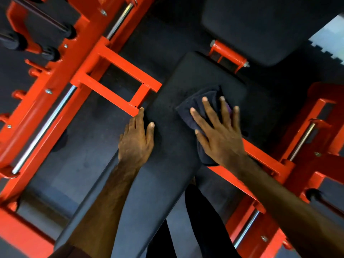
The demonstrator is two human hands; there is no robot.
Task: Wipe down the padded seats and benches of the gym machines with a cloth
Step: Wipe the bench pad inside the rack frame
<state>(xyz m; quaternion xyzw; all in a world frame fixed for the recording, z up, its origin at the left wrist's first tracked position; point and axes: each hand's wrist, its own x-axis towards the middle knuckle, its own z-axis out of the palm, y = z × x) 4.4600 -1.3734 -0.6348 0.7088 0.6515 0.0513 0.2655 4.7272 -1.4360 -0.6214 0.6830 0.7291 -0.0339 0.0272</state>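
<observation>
A long black padded bench (167,146) runs from the lower left up to the middle of the head view. A dark folded cloth (201,101) lies on its upper part. My right hand (217,131) presses flat on the cloth with its fingers spread and straight. My left hand (136,138) rests on the bench's left edge, with the thumb on top of the pad and the fingers over the side. A second black pad (260,30) sits beyond the bench at the upper right.
A red steel machine frame (115,79) with chrome guide rods (44,127) flanks the bench on the left. More red frame (270,164) stands on the right. Dark rubber flooring (89,131) lies below. A dark trouser leg (202,229) shows at the bottom.
</observation>
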